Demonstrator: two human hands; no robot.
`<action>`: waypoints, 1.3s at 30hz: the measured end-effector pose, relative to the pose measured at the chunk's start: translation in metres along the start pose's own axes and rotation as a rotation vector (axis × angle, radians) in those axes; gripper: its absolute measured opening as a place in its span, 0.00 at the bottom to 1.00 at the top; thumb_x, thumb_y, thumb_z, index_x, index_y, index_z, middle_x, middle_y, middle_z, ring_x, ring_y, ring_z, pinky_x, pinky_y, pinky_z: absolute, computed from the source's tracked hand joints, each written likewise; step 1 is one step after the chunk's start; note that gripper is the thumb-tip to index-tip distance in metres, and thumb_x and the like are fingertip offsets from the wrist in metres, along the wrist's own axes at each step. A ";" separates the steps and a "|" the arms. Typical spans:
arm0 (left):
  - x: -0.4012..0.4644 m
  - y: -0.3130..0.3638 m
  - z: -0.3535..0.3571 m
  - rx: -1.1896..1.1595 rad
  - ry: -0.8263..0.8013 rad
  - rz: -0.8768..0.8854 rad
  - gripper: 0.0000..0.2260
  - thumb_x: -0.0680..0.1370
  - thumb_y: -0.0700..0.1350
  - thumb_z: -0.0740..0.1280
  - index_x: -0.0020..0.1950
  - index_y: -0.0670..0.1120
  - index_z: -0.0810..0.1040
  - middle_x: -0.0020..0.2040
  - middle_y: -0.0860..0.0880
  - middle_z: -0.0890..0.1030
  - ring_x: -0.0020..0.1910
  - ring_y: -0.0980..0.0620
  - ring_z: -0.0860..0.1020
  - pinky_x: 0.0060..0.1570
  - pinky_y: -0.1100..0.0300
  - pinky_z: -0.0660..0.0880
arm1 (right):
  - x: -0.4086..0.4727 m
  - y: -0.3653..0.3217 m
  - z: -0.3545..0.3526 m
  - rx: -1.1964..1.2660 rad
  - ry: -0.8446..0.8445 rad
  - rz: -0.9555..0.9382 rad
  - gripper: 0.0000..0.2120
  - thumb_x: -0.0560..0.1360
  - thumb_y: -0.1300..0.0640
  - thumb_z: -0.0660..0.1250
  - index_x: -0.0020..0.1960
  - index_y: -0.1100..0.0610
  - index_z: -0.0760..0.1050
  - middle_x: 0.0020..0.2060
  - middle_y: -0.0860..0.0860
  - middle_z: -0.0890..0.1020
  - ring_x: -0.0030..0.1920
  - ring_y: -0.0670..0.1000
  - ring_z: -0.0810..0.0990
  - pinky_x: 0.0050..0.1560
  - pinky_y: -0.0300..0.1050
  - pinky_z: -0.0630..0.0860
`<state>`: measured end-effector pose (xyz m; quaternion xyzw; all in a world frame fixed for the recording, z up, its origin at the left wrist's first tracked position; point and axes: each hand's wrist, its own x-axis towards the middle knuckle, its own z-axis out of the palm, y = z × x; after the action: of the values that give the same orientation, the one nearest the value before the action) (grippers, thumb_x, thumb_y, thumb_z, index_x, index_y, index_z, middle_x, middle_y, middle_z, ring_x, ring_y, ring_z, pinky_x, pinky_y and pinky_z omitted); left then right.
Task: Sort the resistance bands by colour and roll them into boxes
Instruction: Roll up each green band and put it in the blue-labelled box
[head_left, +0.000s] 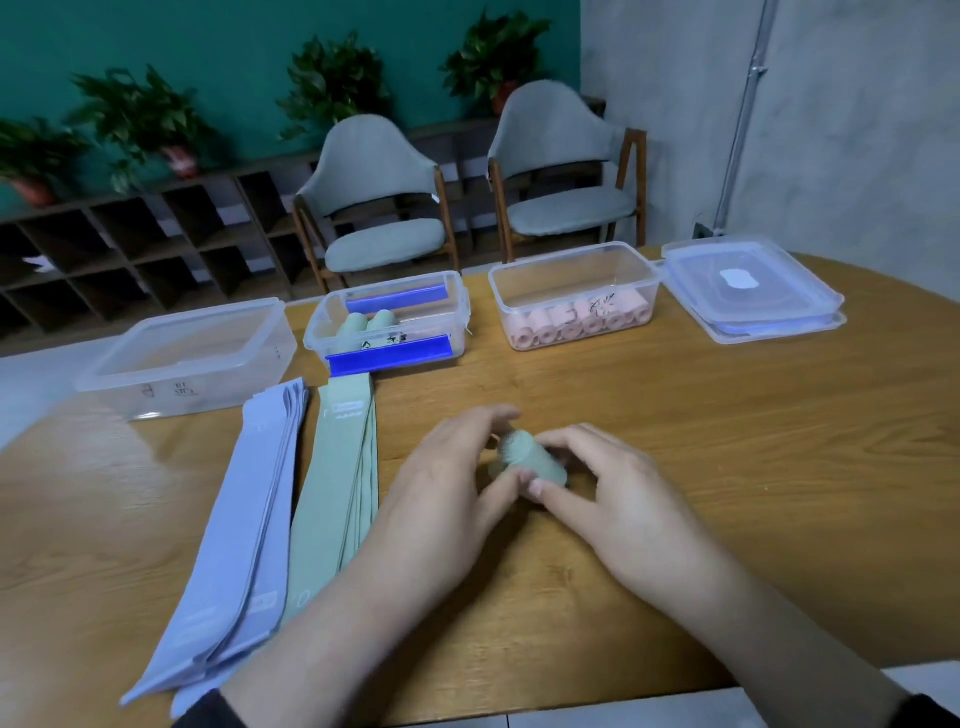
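Note:
A rolled green band (530, 460) lies on the wooden table (701, 441) between my two hands. My left hand (447, 493) curls round its left side, thumb against the roll. My right hand (613, 493) grips it from the right, thumb pressed on its near end. Flat green bands (337, 483) lie in a stack to the left, with a stack of flat blue bands (244, 535) beside them. The middle box (387, 325) holds two green rolls. The box to its right (574, 296) holds several pink rolls. The left box (187, 358) looks empty.
Stacked clear lids (753, 288) sit at the far right of the table. Two grey chairs (379, 202) stand behind the table, before a low shelf with potted plants. The table's near edge runs just below my forearms.

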<state>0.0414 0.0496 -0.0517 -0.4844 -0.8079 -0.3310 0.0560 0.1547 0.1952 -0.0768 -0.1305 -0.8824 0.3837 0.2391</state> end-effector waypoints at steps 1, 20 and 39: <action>0.004 0.003 -0.001 0.014 0.018 0.049 0.17 0.77 0.48 0.72 0.65 0.53 0.77 0.54 0.60 0.77 0.55 0.66 0.73 0.58 0.75 0.65 | 0.002 0.000 -0.001 0.039 0.022 0.032 0.13 0.72 0.46 0.70 0.56 0.43 0.77 0.50 0.36 0.81 0.54 0.37 0.78 0.57 0.44 0.75; 0.003 0.002 0.007 -0.220 -0.070 -0.200 0.20 0.79 0.44 0.71 0.70 0.57 0.77 0.53 0.59 0.84 0.52 0.64 0.79 0.55 0.73 0.71 | 0.011 0.004 0.000 0.300 -0.056 0.207 0.09 0.74 0.58 0.74 0.52 0.48 0.81 0.44 0.43 0.85 0.47 0.40 0.83 0.53 0.42 0.78; 0.035 -0.048 -0.071 -0.880 -0.044 -0.234 0.12 0.76 0.40 0.75 0.58 0.49 0.82 0.38 0.54 0.81 0.41 0.56 0.78 0.46 0.66 0.75 | 0.067 -0.068 0.006 0.892 -0.234 0.278 0.12 0.70 0.56 0.73 0.51 0.59 0.85 0.48 0.58 0.86 0.45 0.49 0.83 0.44 0.40 0.80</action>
<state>-0.0327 0.0189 -0.0054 -0.3743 -0.6409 -0.6364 -0.2102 0.0908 0.1733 -0.0085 -0.0880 -0.6268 0.7653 0.1171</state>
